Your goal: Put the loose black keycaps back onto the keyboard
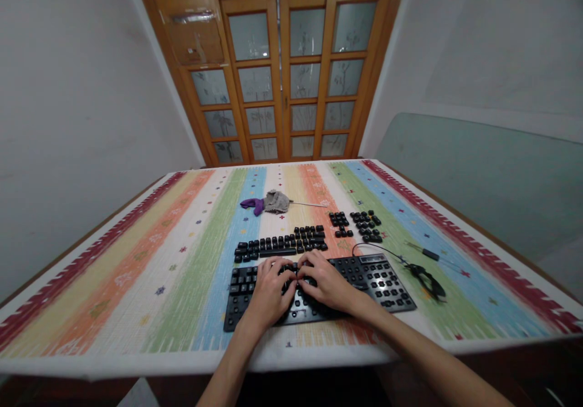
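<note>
A black keyboard [314, 316] lies at the near edge of the table, with keycaps on its left end and bare key sockets across much of the rest. My left hand [271, 285] rests over its middle, fingers curled and the thumb bent toward the index finger. Close beside it, my right hand [325, 280] is curled the same way, its fingertips meeting the left ones over the keys. Whatever the fingertips grip is too small and covered to make out. Loose black keycaps [277, 243] stand in rows just behind the keyboard.
More loose keycaps [367, 225] are grouped at the back right. A grey cloth [276, 201] with a purple part and a thin rod lies farther back. To the right are a coiled black cable [426, 282] and a dark-handled screwdriver [430, 254]. A striped tablecloth [182, 285] covers the table.
</note>
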`<state>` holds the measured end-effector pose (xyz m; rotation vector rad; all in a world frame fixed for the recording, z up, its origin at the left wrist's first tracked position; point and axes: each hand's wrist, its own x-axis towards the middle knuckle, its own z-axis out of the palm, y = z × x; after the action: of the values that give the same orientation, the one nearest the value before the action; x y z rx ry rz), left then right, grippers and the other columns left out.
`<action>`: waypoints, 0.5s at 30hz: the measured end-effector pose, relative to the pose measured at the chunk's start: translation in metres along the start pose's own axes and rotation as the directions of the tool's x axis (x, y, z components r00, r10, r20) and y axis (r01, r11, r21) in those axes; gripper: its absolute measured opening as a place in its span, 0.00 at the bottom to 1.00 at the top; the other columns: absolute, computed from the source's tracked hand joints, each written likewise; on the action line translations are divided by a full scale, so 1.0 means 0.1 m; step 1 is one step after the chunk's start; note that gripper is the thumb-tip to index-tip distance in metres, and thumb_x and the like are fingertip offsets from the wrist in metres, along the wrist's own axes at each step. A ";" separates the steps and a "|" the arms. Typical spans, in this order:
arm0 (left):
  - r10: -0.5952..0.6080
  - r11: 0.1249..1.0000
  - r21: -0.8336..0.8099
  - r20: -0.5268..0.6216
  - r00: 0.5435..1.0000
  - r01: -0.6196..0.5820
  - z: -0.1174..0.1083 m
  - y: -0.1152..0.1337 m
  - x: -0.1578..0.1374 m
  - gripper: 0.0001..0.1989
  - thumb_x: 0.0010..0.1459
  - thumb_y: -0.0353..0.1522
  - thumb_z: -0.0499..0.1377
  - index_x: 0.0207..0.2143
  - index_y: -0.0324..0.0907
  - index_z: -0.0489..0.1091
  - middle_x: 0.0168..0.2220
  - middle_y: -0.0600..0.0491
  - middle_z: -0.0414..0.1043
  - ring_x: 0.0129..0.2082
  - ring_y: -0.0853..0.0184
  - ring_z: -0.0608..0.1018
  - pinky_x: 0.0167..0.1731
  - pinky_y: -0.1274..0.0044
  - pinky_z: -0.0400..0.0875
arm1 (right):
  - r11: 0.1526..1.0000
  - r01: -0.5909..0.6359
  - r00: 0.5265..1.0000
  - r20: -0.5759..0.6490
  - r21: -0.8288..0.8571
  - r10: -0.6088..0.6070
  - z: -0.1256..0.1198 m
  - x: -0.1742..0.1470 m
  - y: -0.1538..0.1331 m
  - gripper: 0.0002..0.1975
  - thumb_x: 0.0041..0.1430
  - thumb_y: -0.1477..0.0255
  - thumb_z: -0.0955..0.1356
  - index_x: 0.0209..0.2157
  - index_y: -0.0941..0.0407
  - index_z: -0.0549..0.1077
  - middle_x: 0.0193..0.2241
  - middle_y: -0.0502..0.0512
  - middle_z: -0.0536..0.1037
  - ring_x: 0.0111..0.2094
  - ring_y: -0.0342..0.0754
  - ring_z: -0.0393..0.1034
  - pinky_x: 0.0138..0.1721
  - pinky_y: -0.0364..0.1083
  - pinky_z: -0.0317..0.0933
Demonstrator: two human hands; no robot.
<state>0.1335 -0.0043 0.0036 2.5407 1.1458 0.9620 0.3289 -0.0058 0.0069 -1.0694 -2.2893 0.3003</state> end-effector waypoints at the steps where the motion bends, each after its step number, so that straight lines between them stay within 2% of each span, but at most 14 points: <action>1: 0.000 1.000 0.012 0.000 1.000 0.000 0.00 0.00 0.00 0.06 0.59 0.25 0.60 0.35 0.44 0.75 0.47 0.49 0.73 0.51 0.55 0.69 0.51 0.57 0.66 | 1.000 0.005 1.000 -0.003 -0.015 -0.005 0.01 0.00 0.01 0.03 0.58 0.79 0.69 0.33 0.57 0.75 0.40 0.58 0.72 0.43 0.53 0.64 0.46 0.53 0.64; 15: 0.020 0.999 0.050 -0.019 1.000 -0.019 0.02 -0.01 0.01 0.08 0.56 0.24 0.62 0.35 0.45 0.76 0.47 0.50 0.74 0.52 0.54 0.69 0.52 0.56 0.64 | 0.995 0.038 0.998 -0.039 -0.090 -0.042 0.07 0.00 0.03 0.04 0.57 0.79 0.70 0.34 0.56 0.76 0.39 0.56 0.73 0.42 0.52 0.63 0.44 0.52 0.63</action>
<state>0.1352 -0.0026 0.0021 2.5922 1.1666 0.9773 0.3262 -0.0036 -0.0001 -1.0619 -2.3032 0.1603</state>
